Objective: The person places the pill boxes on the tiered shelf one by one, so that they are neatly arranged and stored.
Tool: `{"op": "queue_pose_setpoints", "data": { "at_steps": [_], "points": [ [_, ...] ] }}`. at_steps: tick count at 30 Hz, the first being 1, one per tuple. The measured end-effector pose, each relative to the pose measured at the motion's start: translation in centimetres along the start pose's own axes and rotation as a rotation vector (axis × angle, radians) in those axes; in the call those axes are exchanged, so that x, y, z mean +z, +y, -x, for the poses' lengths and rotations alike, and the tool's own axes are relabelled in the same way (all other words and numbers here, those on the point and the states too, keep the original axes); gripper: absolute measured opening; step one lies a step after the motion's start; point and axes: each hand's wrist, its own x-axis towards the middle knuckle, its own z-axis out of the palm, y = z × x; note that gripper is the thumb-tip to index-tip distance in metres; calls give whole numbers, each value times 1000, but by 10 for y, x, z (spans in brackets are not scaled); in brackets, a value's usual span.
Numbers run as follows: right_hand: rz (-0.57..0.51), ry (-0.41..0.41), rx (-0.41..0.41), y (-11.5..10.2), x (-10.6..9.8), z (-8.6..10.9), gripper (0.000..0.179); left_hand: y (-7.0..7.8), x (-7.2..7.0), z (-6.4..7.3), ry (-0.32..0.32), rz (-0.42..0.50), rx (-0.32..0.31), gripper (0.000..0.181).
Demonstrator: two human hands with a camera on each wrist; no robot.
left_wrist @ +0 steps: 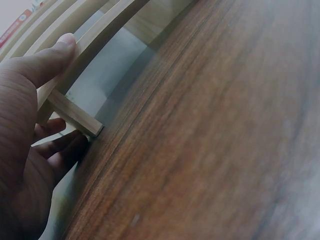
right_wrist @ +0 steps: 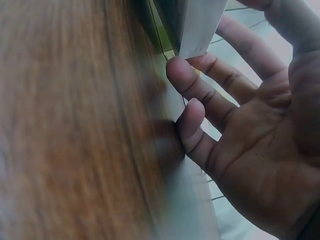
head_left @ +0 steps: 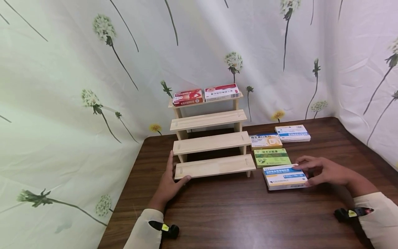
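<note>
A four-step wooden display rack (head_left: 214, 166) stands on the table. My left hand (head_left: 169, 183) holds the left end of its lowest step, thumb on the front edge and the other fingers at the outer side by the leg (left_wrist: 75, 115). At the right, my right hand (head_left: 326, 172) pinches a white and blue medicine box (head_left: 284, 178) by its right end, thumb at the near corner and fingers at the far one. In the right wrist view, fingertips reach the underside of this box (right_wrist: 200, 30), which is tilted a little above the table.
A green medicine box (head_left: 272, 157), an orange and white one (head_left: 266, 141) and another white and blue one (head_left: 292, 133) lie right of the rack. On its top step sit a red box (head_left: 187, 97) and a white and red box (head_left: 221, 92). Floral cloth (head_left: 199, 45) hangs behind.
</note>
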Motion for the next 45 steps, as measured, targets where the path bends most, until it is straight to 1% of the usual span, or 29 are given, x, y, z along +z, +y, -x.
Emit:
{"op": "queue_pose_setpoints", "data": {
  "at_steps": [7,14,20,26,30,33,37,42,45],
  "points": [
    [5,41,-23,5,-3,3,53,1,0,0,0,-5,-8,125],
    [-27,48,-12,6,-6,4,52,0,1,-1,6,-13,3,124],
    [0,71,-8,5,-9,6,54,-2,2,-1,6,-12,0,124],
    [3,74,-26,-1,-9,3,54,1,0,0,1,9,8,124],
    [-26,72,-46,-4,-10,0,54,-1,0,1,-1,3,3,124],
    [-31,72,-39,-8,-13,-1,54,-1,0,0,1,-6,2,124],
    [-12,88,-24,-16,-19,-2,53,-2,0,0,1,-13,1,125],
    [8,113,-59,-24,-26,-6,53,-1,0,0,0,-9,1,125],
    [27,129,-46,-26,-31,-7,55,0,0,0,1,-17,1,125]
  ]
}}
